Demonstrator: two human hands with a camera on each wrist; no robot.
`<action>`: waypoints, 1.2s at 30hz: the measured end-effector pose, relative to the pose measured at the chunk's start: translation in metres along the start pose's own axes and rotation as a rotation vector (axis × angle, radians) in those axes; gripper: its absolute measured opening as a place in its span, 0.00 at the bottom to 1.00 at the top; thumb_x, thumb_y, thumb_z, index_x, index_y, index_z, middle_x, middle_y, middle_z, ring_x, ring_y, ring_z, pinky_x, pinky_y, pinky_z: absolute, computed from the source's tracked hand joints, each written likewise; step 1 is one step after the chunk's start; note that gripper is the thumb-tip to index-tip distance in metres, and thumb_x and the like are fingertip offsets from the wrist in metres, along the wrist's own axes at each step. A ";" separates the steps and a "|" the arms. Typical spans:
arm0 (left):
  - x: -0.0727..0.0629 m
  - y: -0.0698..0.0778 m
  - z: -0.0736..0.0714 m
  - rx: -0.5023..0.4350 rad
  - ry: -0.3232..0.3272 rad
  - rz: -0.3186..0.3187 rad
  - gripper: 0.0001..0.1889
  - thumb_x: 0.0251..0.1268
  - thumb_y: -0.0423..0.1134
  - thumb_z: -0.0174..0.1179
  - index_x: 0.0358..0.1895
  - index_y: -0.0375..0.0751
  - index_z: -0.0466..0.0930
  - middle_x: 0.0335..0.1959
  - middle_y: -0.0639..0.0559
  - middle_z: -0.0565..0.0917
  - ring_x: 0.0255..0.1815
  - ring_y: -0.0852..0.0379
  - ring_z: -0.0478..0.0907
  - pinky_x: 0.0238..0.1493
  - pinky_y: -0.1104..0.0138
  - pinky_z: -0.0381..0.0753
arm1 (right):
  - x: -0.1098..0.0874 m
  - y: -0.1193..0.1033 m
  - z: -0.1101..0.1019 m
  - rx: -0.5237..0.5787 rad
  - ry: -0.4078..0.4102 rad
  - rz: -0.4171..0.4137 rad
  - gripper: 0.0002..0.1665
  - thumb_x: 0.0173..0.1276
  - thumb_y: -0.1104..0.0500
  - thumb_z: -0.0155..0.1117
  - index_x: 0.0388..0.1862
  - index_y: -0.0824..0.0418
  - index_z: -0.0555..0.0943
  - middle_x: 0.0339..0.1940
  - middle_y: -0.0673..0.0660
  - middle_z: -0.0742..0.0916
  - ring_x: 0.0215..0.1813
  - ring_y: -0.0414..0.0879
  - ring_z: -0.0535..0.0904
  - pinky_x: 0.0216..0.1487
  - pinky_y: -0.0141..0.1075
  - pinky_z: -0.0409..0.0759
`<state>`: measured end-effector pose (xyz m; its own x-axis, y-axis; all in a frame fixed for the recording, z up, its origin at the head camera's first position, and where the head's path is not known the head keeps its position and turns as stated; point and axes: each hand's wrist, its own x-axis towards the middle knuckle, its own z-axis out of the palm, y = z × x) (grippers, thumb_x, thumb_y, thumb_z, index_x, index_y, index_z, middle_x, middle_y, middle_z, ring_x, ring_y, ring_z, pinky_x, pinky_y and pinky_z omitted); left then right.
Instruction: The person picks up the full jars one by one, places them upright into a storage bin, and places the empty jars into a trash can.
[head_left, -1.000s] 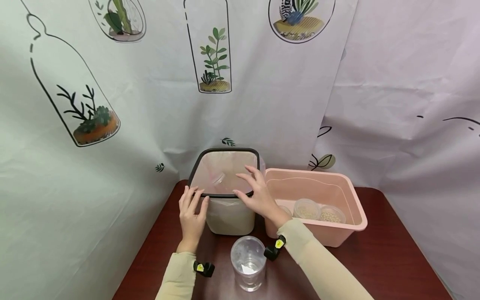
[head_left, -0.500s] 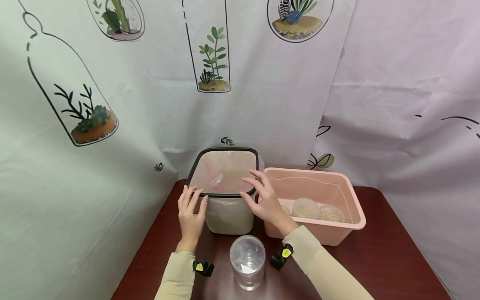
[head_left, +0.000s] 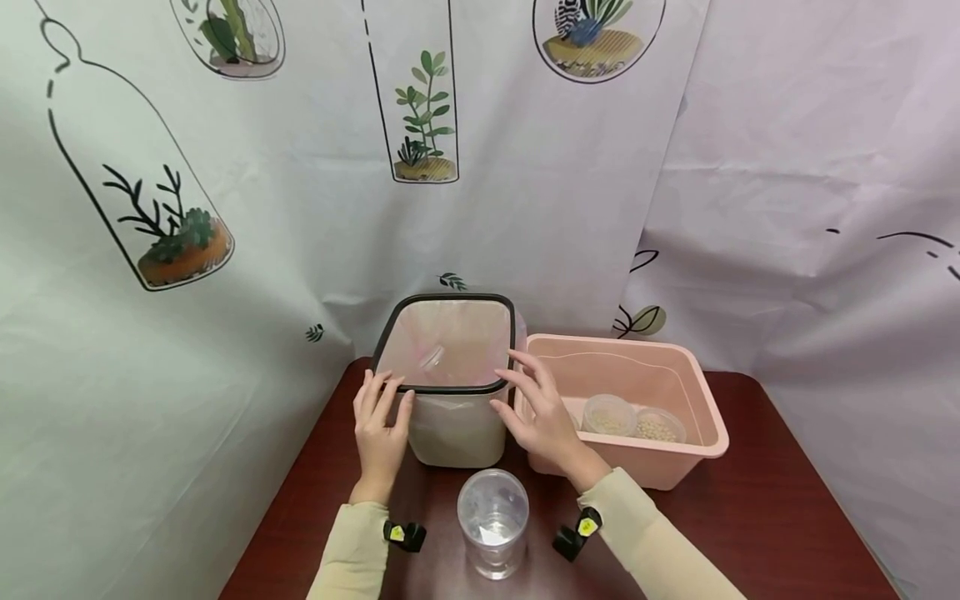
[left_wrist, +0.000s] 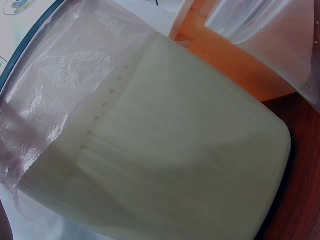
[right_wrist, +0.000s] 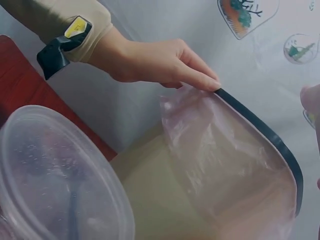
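The left hand's fingers [head_left: 384, 398] lie straight against the near left corner of the bin [head_left: 450, 417], tips on the pink bag liner [head_left: 442, 346] folded over the black rim [head_left: 390, 333]; they press and grip nothing. The right hand [head_left: 542, 417] is relaxed and open, fingers spread, beside the bin's right rim. I cannot tell whether its tips touch the liner or sit just clear of it.

The bin stands on the counter [head_left: 750, 517], at the back and left of centre, touching or almost touching the pink tub [head_left: 675, 467] on its right. That tub holds small lidded cups [head_left: 611, 417] of pale beans. A clear plastic jar [head_left: 492, 521] stands in front of the bin, between the two forearms.

To steady the bin well, I would keep the flat left fingers low on the wall rather than on the loose film, which would probably slip or pull off the rim. The right hand should come in squarely opposite, and the sleeves must stay clear of the jar, which looks light and easy to tip.
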<state>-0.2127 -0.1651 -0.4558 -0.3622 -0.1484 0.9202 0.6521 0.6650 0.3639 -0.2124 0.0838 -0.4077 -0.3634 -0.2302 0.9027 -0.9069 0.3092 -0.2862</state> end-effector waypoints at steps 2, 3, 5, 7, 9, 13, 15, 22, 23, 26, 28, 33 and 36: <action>0.000 0.000 0.000 -0.002 -0.001 -0.002 0.14 0.51 0.25 0.65 0.44 0.33 0.83 0.50 0.37 0.78 0.62 0.31 0.63 0.63 0.47 0.60 | -0.004 -0.001 -0.001 -0.001 0.002 0.002 0.23 0.66 0.50 0.59 0.50 0.67 0.78 0.59 0.68 0.72 0.59 0.60 0.68 0.58 0.42 0.68; 0.000 0.000 0.000 -0.003 -0.001 -0.002 0.14 0.51 0.25 0.65 0.44 0.33 0.82 0.50 0.37 0.78 0.62 0.31 0.63 0.63 0.48 0.60 | -0.006 -0.001 -0.001 -0.002 0.001 0.003 0.23 0.66 0.50 0.59 0.50 0.67 0.78 0.59 0.68 0.72 0.59 0.60 0.68 0.58 0.42 0.68; 0.000 -0.001 0.000 -0.005 -0.003 -0.003 0.14 0.52 0.26 0.65 0.44 0.33 0.82 0.50 0.37 0.78 0.62 0.31 0.63 0.63 0.48 0.60 | -0.011 -0.002 -0.002 -0.003 -0.003 0.006 0.23 0.66 0.50 0.59 0.49 0.67 0.78 0.58 0.69 0.73 0.58 0.59 0.69 0.56 0.41 0.69; -0.001 -0.002 0.000 -0.004 -0.004 -0.005 0.13 0.52 0.27 0.65 0.44 0.34 0.82 0.50 0.38 0.78 0.62 0.31 0.63 0.63 0.48 0.60 | -0.017 -0.004 -0.002 -0.006 -0.013 0.009 0.23 0.66 0.50 0.59 0.49 0.67 0.78 0.57 0.70 0.73 0.57 0.59 0.69 0.51 0.42 0.71; -0.001 -0.002 0.000 -0.001 -0.005 -0.007 0.13 0.53 0.28 0.65 0.44 0.34 0.82 0.50 0.38 0.78 0.62 0.31 0.63 0.63 0.48 0.60 | -0.024 -0.006 -0.002 -0.007 -0.026 0.008 0.22 0.66 0.50 0.59 0.49 0.67 0.78 0.57 0.70 0.74 0.57 0.58 0.70 0.49 0.43 0.73; -0.002 -0.003 0.000 0.000 -0.006 -0.008 0.13 0.53 0.28 0.65 0.45 0.35 0.83 0.50 0.38 0.78 0.62 0.31 0.63 0.63 0.47 0.59 | -0.038 -0.011 -0.003 0.003 -0.064 0.010 0.21 0.67 0.51 0.59 0.50 0.65 0.78 0.55 0.68 0.75 0.57 0.56 0.72 0.51 0.37 0.75; -0.003 -0.003 0.000 -0.001 -0.004 -0.007 0.13 0.53 0.28 0.65 0.45 0.35 0.83 0.51 0.38 0.78 0.62 0.31 0.63 0.63 0.47 0.59 | -0.044 -0.013 -0.004 0.004 -0.076 0.009 0.20 0.67 0.51 0.59 0.50 0.65 0.78 0.54 0.67 0.76 0.57 0.56 0.73 0.55 0.36 0.72; -0.001 -0.004 0.001 -0.008 -0.005 -0.004 0.12 0.57 0.32 0.64 0.44 0.34 0.82 0.50 0.38 0.78 0.62 0.32 0.63 0.63 0.48 0.60 | -0.062 -0.014 -0.004 0.002 -0.072 0.021 0.21 0.68 0.51 0.58 0.48 0.67 0.79 0.55 0.64 0.77 0.56 0.58 0.73 0.63 0.37 0.64; -0.001 -0.005 0.001 -0.007 -0.005 -0.002 0.12 0.57 0.32 0.64 0.45 0.35 0.82 0.50 0.38 0.78 0.62 0.31 0.63 0.63 0.48 0.60 | -0.065 -0.014 -0.003 0.003 -0.072 0.025 0.20 0.68 0.51 0.58 0.49 0.66 0.79 0.54 0.64 0.77 0.56 0.58 0.73 0.63 0.36 0.64; 0.000 -0.007 0.001 -0.006 -0.007 0.001 0.11 0.59 0.35 0.63 0.45 0.35 0.82 0.50 0.38 0.78 0.62 0.31 0.63 0.64 0.48 0.59 | -0.071 -0.015 -0.003 0.016 -0.074 0.043 0.20 0.67 0.52 0.59 0.50 0.65 0.79 0.55 0.63 0.77 0.55 0.57 0.74 0.61 0.34 0.66; 0.001 -0.008 0.001 -0.006 -0.013 -0.002 0.12 0.60 0.36 0.62 0.45 0.35 0.82 0.50 0.39 0.78 0.62 0.31 0.62 0.64 0.48 0.59 | -0.075 -0.017 -0.004 0.025 -0.082 0.062 0.19 0.66 0.53 0.60 0.51 0.64 0.78 0.55 0.63 0.77 0.55 0.58 0.74 0.60 0.34 0.67; 0.001 -0.009 0.002 -0.012 -0.012 -0.007 0.12 0.60 0.37 0.62 0.45 0.35 0.82 0.50 0.39 0.78 0.62 0.31 0.62 0.64 0.48 0.59 | -0.086 -0.022 -0.004 0.035 -0.109 0.071 0.20 0.64 0.54 0.63 0.52 0.63 0.78 0.56 0.63 0.76 0.56 0.57 0.73 0.57 0.32 0.69; 0.000 -0.009 0.002 -0.008 -0.010 -0.012 0.12 0.60 0.36 0.62 0.45 0.35 0.82 0.51 0.40 0.78 0.63 0.32 0.62 0.64 0.48 0.59 | -0.091 -0.024 -0.002 0.025 -0.122 0.045 0.21 0.64 0.54 0.63 0.53 0.62 0.78 0.57 0.64 0.75 0.56 0.57 0.73 0.59 0.33 0.68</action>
<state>-0.2196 -0.1701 -0.4596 -0.3768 -0.1486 0.9143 0.6528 0.6577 0.3760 -0.1570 0.0996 -0.4821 -0.4261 -0.3279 0.8432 -0.8934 0.2991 -0.3352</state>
